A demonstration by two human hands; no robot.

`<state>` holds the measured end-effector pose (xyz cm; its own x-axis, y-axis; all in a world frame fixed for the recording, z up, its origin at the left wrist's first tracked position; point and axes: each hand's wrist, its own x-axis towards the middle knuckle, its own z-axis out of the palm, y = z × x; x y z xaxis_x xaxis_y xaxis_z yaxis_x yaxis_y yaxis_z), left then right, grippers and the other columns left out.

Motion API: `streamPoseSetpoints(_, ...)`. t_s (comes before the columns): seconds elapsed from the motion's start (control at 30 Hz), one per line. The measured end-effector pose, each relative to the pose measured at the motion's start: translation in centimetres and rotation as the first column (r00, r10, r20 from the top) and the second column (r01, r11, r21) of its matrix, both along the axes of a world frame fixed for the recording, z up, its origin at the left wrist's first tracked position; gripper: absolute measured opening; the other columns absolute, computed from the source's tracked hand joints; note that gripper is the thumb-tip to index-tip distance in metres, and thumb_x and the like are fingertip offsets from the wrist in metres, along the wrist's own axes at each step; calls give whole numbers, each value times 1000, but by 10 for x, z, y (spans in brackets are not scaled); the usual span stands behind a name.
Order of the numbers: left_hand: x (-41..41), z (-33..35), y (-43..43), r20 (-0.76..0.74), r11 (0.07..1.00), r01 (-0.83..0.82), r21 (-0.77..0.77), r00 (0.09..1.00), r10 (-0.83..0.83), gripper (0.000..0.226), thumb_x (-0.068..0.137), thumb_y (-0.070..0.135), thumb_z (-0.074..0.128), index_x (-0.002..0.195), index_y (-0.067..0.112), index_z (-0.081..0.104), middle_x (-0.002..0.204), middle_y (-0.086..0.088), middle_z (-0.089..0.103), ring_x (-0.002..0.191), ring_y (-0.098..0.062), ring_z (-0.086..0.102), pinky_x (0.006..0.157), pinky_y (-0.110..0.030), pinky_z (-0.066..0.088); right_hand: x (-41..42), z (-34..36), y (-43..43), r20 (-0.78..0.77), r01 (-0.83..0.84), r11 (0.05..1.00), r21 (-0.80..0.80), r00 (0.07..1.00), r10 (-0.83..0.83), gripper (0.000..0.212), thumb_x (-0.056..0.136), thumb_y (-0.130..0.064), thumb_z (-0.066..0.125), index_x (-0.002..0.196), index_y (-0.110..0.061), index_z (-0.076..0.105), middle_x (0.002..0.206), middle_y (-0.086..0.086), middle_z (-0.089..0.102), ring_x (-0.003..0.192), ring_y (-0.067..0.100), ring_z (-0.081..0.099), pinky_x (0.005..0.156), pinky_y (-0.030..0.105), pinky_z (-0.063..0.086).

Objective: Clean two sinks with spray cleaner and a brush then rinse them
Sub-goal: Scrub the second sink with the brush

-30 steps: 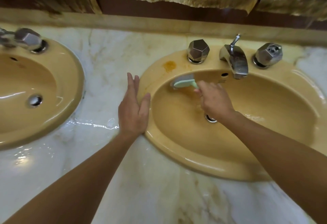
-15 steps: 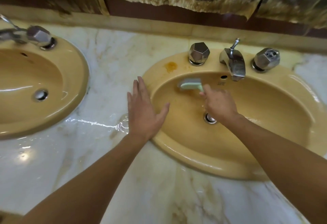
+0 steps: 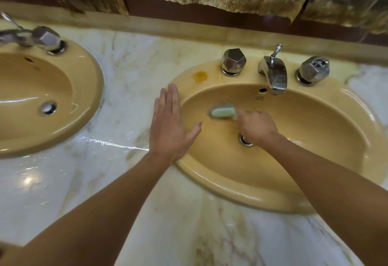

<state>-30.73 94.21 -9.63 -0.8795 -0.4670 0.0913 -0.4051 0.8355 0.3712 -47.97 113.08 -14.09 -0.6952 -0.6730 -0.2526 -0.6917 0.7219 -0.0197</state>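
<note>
Two tan oval sinks are set in a wet marble counter. Over the right sink (image 3: 327, 139), my right hand (image 3: 257, 127) grips the handle of a pale green brush (image 3: 222, 112). The brush head lies blurred against the basin's left inner wall, above the drain (image 3: 245, 139). My left hand (image 3: 168, 127) rests flat, fingers straight, on that sink's left rim. An orange stain (image 3: 200, 76) marks the rim behind my left hand. The left sink (image 3: 84, 81) sits at the frame's left edge. No spray cleaner is in view.
The right sink has a chrome spout (image 3: 274, 74) between two faceted chrome knobs (image 3: 233, 61) (image 3: 313, 70). The left sink shows one knob (image 3: 47, 37) and a drain (image 3: 48, 107). The marble counter (image 3: 126, 66) is wet, and peeling paper hangs on the wall behind.
The brush has moved down from the basin's upper back wall onto its left inner wall. My left hand has slid slightly further onto the rim. The view has shifted left.
</note>
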Motion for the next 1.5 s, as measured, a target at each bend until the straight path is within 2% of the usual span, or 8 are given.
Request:
streamPoseSetpoints(0.2, -4, -1, -2, 80, 983, 92, -158, 994, -80, 102, 89, 65, 43, 161, 6, -1, 170, -9, 7, 157, -24, 3, 127, -45, 5, -1, -1, -1, -4, 66, 983, -171, 998, -67, 25, 108, -33, 31, 115, -18, 49, 98, 4, 66, 89, 30, 60, 72, 38, 35)
streamPoseSetpoints(0.53, -6, 1, -3, 138, 938, 269, -217, 960, -243, 95, 95, 62, 40, 161, 9, -2, 170, -4, 8, 157, -20, 0, 126, -50, 4, -1, 0, 8, 1, 46, 997, 58, 999, -47, 22, 101, -28, 45, 120, -17, 49, 101, 7, 69, 89, 30, 64, 72, 37, 39)
streamPoseSetpoints(0.63, -6, 0, -2, 133, 934, 283, -217, 957, -259, 94, 95, 62, 39, 161, 9, -2, 170, -5, 9, 157, -18, 2, 126, -50, 6, -4, 4, 9, -119, 95, 962, -257, 984, -129, 23, 106, -31, 39, 114, -13, 52, 89, 9, 68, 78, 31, 59, 67, 38, 33)
streamPoseSetpoints(0.77, -5, -1, -3, 145, 923, 313, -226, 947, -285, 91, 96, 60, 36, 161, 8, -2, 169, -5, 12, 157, -15, 5, 126, -49, 7, 0, 7, 1, 2, 39, 985, 167, 999, -39, 25, 99, -25, 45, 122, -19, 51, 103, 5, 67, 91, 28, 63, 74, 35, 41)
streamPoseSetpoints(1.0, -6, 0, -3, 158, 898, 362, -251, 930, -331, 87, 98, 56, 33, 161, 7, 0, 169, -5, 15, 156, -15, 9, 126, -48, 6, -3, 0, 6, -41, 50, 981, 188, 998, -43, 27, 97, -28, 48, 122, -21, 50, 101, 4, 67, 88, 27, 64, 71, 34, 37)
streamPoseSetpoints(1.23, -6, 1, -3, 157, 884, 390, -258, 920, -360, 84, 100, 53, 37, 161, 7, 3, 168, -6, 16, 156, -15, 11, 127, -43, 6, -1, -3, 17, -125, 74, 987, 140, 991, -56, 24, 102, -30, 42, 122, -19, 50, 97, 4, 69, 84, 28, 65, 69, 34, 34)
streamPoseSetpoints(1.37, -8, 1, -3, 144, 877, 405, -258, 914, -380, 83, 98, 52, 37, 161, 6, 9, 167, -10, 22, 155, -18, 16, 127, -42, 9, -8, 8, 14, -189, 127, 970, -209, 967, -168, 32, 108, -37, 32, 119, -14, 50, 81, 8, 66, 67, 30, 56, 64, 36, 34)
streamPoseSetpoints(1.5, -7, 3, -2, 145, 884, 419, -210, 907, -395, 82, 98, 51, 36, 161, 7, 10, 167, -9, 19, 155, -17, 13, 128, -38, 7, -7, 12, 13, -37, 101, 987, 125, 995, -97, 31, 99, -26, 47, 129, -17, 48, 100, 10, 68, 87, 33, 64, 67, 34, 41)
